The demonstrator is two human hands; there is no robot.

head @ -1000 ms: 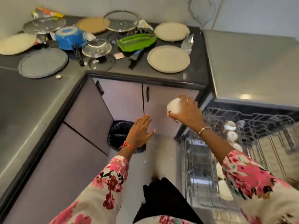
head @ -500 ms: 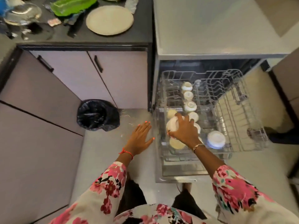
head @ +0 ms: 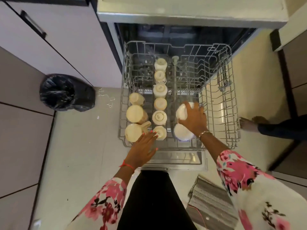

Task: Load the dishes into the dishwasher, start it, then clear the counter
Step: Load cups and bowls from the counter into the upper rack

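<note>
The dishwasher's upper wire rack [head: 221, 103] is pulled out over the open door. A row of several upturned cream cups [head: 160, 90] runs down its middle, with three larger cream mugs [head: 135, 113] along the left side. My right hand [head: 195, 119] grips a small white bowl [head: 181, 112] over the rack, right of the cup row. Just below it another white bowl [head: 181, 132] sits upside down in the rack. My left hand [head: 143, 146] is spread flat over the rack's front edge, fingertips by the nearest cup [head: 161, 132].
A black-lined bin [head: 66, 92] stands on the floor at the left by the cabinets [head: 54, 39]. Another person's bare foot [head: 249, 124] is at the right of the rack. A grey ribbed mat [head: 212, 201] lies on the floor at lower right.
The view dropped from the counter onto the dishwasher. My right hand carried the white bowl from in front of the cabinets to the rack's right half. My left hand moved over to the rack's front edge.
</note>
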